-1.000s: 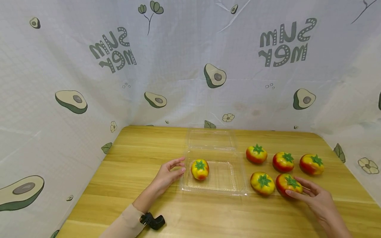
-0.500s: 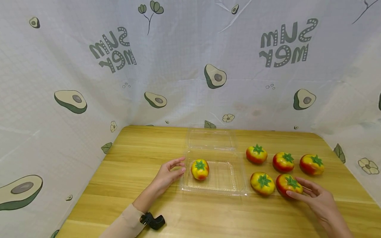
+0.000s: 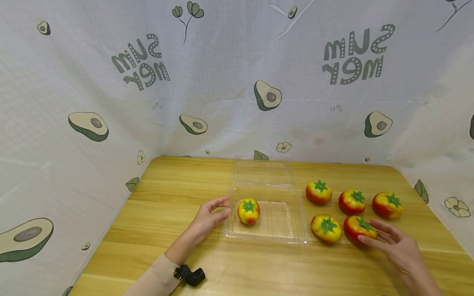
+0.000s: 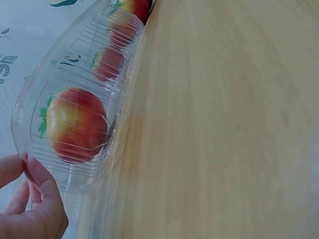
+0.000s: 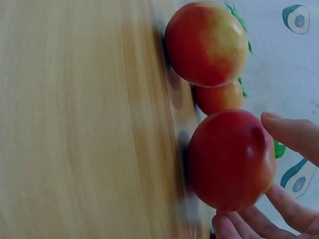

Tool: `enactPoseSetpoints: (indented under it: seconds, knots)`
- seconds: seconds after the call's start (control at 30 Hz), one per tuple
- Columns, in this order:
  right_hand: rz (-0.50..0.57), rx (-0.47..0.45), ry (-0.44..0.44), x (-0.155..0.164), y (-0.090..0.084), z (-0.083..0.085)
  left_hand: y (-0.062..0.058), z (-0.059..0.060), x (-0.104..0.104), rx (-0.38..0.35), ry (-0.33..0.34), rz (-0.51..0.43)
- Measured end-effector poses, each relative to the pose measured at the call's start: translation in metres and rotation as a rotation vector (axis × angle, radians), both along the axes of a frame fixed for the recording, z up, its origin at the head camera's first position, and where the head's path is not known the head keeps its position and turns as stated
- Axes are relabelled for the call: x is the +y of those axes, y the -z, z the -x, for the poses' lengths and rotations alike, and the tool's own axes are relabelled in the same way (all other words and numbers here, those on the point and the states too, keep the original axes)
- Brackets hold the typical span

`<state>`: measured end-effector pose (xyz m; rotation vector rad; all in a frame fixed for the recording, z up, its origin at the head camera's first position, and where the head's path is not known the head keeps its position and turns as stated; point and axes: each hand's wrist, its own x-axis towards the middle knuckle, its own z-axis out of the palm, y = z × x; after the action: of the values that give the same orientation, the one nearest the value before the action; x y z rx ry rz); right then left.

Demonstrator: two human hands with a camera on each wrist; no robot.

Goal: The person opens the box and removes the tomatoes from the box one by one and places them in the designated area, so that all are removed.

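Thumb and forefinger of my left hand [image 3: 211,218] pinch the left rim of a clear plastic clamshell box [image 3: 266,238]; the pinch shows closely in the left wrist view. One red-and-yellow toy tomato [image 3: 248,211] with a green star-shaped top sits in the left part of the box. On the table at right, my right hand [image 3: 398,246] holds another toy tomato [image 3: 358,230], thumb at its front and fingers at its right and far side. In the right wrist view this held tomato [image 5: 229,162] hides part of the fingers.
Several more toy tomatoes stand around the held one: a near-left tomato [image 3: 326,228], a back-left tomato [image 3: 318,193], a back-middle tomato [image 3: 352,202] and a back-right tomato [image 3: 386,205]. The box's lid [image 3: 263,172] lies open backward. A printed curtain [image 3: 229,82] surrounds the wooden table [image 3: 177,176].
My right hand has shifted very slightly to the right, and the tomato in it has turned a little. My left hand and the box stay put.
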<state>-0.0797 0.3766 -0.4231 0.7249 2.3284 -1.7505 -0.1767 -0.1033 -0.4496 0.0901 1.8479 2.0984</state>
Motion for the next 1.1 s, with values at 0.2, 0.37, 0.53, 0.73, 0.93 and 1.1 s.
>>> enactPoseSetpoints:
  seconds: [0.2, 0.37, 0.53, 0.73, 0.93, 1.1]
  knots:
    - [-0.043, 0.018, -0.006, 0.001, -0.003, 0.000, 0.002, 0.000, 0.000, 0.005, 0.004, 0.004]
    - [-0.085, 0.028, 0.008, 0.001, -0.009, 0.003, 0.002, 0.000, 0.000, 0.010, 0.003, 0.006]
    - [-0.155, 0.002, 0.019, -0.001, -0.014, 0.005, 0.002, 0.000, 0.000, 0.013, 0.003, 0.009]
    - [-0.159, 0.086, 0.022, -0.008, -0.017, 0.007, 0.003, 0.000, 0.000, 0.011, 0.003, 0.005]
    - [-0.154, 0.157, 0.024, -0.015, -0.019, 0.006, 0.003, 0.000, -0.001, 0.008, 0.007, 0.001]
    - [-0.002, 0.256, 0.023, -0.020, -0.023, 0.005, 0.002, 0.001, 0.000, 0.002, 0.008, -0.001]
